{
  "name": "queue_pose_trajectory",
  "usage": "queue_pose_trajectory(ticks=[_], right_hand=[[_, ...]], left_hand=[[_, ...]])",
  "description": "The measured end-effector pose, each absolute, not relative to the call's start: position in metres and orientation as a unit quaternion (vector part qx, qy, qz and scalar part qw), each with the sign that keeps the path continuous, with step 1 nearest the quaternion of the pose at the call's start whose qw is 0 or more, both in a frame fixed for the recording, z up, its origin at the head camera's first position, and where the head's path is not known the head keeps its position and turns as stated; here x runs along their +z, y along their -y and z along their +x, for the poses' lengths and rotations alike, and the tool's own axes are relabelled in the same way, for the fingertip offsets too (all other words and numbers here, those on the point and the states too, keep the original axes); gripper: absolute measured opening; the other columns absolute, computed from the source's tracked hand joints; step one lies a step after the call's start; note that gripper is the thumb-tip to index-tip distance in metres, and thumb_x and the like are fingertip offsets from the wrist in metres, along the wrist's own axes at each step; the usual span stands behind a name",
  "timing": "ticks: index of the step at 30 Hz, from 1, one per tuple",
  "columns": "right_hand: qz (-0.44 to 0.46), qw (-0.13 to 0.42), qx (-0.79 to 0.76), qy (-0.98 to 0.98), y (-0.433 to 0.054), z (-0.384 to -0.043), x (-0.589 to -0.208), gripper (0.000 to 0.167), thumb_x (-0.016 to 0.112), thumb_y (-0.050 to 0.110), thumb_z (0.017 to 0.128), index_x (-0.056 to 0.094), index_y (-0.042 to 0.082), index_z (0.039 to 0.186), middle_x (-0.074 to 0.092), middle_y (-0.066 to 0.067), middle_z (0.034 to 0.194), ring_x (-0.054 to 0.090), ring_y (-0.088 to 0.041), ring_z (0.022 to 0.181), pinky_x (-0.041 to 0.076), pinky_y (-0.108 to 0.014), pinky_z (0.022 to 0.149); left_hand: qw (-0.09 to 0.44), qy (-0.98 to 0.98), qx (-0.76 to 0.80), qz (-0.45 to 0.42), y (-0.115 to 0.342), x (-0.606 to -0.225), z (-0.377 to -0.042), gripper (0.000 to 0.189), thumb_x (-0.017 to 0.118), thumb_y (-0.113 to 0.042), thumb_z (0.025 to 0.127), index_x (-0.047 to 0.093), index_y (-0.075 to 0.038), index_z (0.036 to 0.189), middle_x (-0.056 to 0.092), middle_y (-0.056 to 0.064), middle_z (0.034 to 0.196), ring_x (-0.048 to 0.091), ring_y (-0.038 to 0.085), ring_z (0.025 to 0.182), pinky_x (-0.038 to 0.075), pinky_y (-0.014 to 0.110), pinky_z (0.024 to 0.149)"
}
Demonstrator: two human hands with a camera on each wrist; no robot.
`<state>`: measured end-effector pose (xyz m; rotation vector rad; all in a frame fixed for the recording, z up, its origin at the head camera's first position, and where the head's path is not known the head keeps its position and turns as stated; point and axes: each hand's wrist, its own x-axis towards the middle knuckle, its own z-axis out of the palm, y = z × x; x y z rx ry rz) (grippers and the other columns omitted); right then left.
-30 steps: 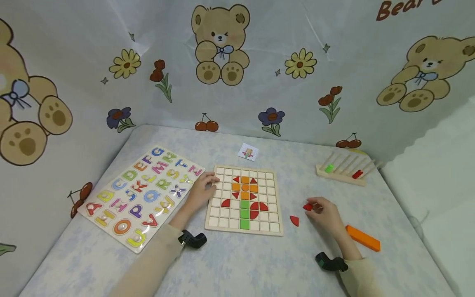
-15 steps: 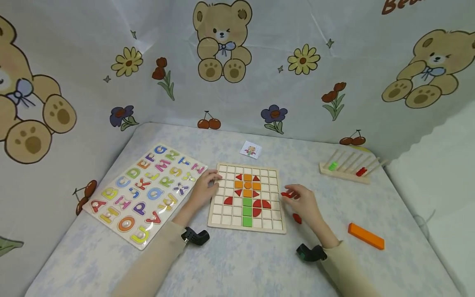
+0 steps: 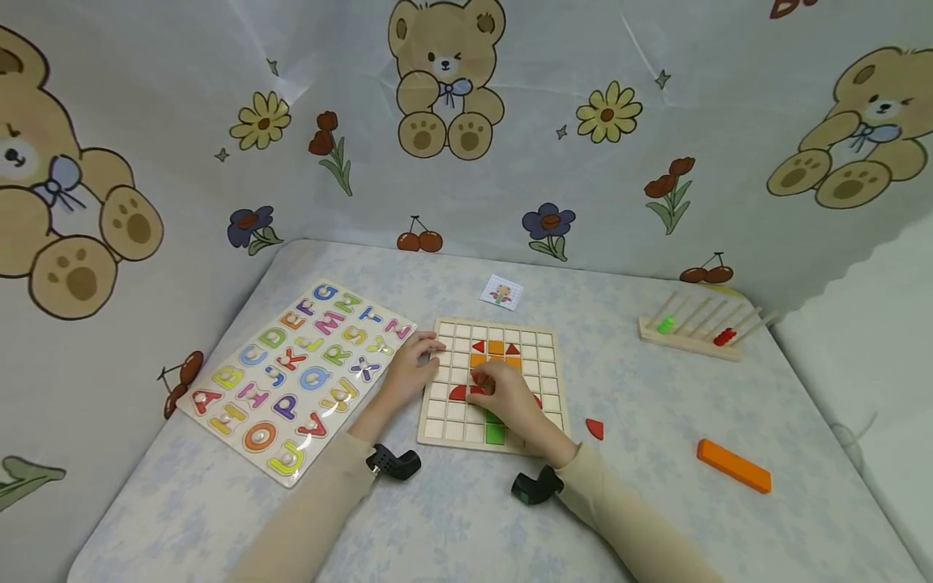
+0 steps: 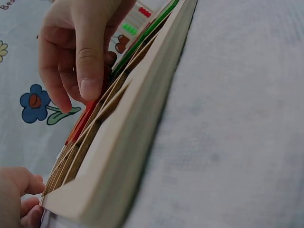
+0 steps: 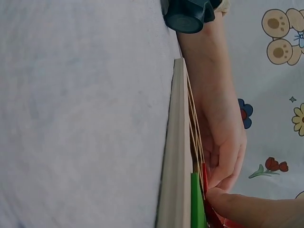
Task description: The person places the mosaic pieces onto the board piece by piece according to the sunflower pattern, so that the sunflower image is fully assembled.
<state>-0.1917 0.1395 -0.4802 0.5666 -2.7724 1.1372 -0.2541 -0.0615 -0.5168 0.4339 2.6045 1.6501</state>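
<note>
My right hand (image 3: 513, 401) is over the square wooden grid board (image 3: 455, 435), its thumb and fingertips pinching a small red quarter-circle tile (image 3: 477, 390) low over the cells. Beside that tile lies another red quarter-circle (image 3: 457, 393). Orange squares (image 3: 496, 346), red triangles (image 3: 513, 349) and green squares (image 3: 495, 435) fill other cells, partly hidden by the hand. My left hand (image 3: 408, 368) rests at the board's left edge with relaxed fingers touching the frame. In the left wrist view, the right thumb (image 4: 90, 71) points down at the red tiles.
One loose red quarter-circle (image 3: 595, 428) lies right of the board, with an orange bar (image 3: 733, 465) beyond it. An alphabet puzzle (image 3: 291, 389) lies at the left, partly under the left forearm. A pattern card (image 3: 501, 292) and a peg rack (image 3: 688, 346) stand farther back.
My right hand has carried a red quarter-circle leftward from the table on the right to the middle of the board. The left hand stays at the board's edge. The head view has shifted slightly.
</note>
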Motion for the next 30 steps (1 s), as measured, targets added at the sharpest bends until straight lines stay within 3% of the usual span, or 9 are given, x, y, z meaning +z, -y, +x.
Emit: queue_pose_trajectory(ticks=[10, 16, 20, 26, 30], right_hand=[[0.214, 0.050, 0.386, 0.896, -0.142, -0.187, -0.483, 0.026, 0.077, 0.002, 0.082, 0.070, -0.004, 0.107, 0.070, -0.014, 0.094, 0.063, -0.020, 0.078, 0.054, -0.023, 0.068], [0.199, 0.059, 0.373, 0.904, -0.156, -0.179, -0.477, 0.021, 0.073, 0.003, 0.086, 0.070, -0.002, 0.106, 0.067, -0.010, 0.089, 0.054, -0.012, 0.072, 0.048, -0.022, 0.063], [0.160, 0.077, 0.356, 0.917, -0.185, -0.167, -0.473, 0.020, 0.073, 0.002, 0.086, 0.071, -0.001, 0.106, 0.068, -0.009, 0.090, 0.055, -0.013, 0.073, 0.048, -0.023, 0.062], [0.079, 0.076, 0.320, 0.941, -0.243, -0.138, -0.467, 0.027, 0.071, -0.002, 0.084, 0.069, -0.005, 0.111, 0.070, -0.016, 0.102, 0.063, -0.029, 0.091, 0.055, -0.041, 0.076], [0.026, 0.051, 0.291, 0.955, -0.272, -0.121, -0.468, 0.037, 0.077, 0.000, 0.079, 0.067, -0.007, 0.114, 0.069, -0.019, 0.104, 0.063, -0.033, 0.093, 0.055, -0.047, 0.079]], left_hand=[[0.018, -0.836, 0.531, 0.137, 0.062, -0.519, -0.253, 0.023, 0.058, -0.008, 0.096, 0.070, -0.006, 0.116, 0.051, 0.008, 0.144, 0.053, 0.028, 0.129, 0.044, 0.043, 0.111], [0.015, -0.833, 0.534, 0.142, 0.060, -0.519, -0.253, 0.025, 0.059, -0.007, 0.095, 0.069, -0.005, 0.117, 0.051, 0.009, 0.144, 0.052, 0.029, 0.130, 0.044, 0.044, 0.111], [0.014, -0.832, 0.536, 0.142, 0.059, -0.519, -0.253, 0.025, 0.058, -0.007, 0.095, 0.070, -0.005, 0.117, 0.051, 0.009, 0.144, 0.052, 0.029, 0.130, 0.044, 0.043, 0.111], [0.012, -0.834, 0.532, 0.145, 0.060, -0.520, -0.254, 0.025, 0.058, -0.008, 0.095, 0.070, -0.006, 0.116, 0.051, 0.008, 0.143, 0.053, 0.029, 0.128, 0.045, 0.044, 0.110], [0.012, -0.830, 0.539, 0.145, 0.061, -0.517, -0.253, 0.025, 0.058, -0.008, 0.095, 0.070, -0.005, 0.117, 0.051, 0.009, 0.143, 0.054, 0.029, 0.127, 0.046, 0.046, 0.108]])
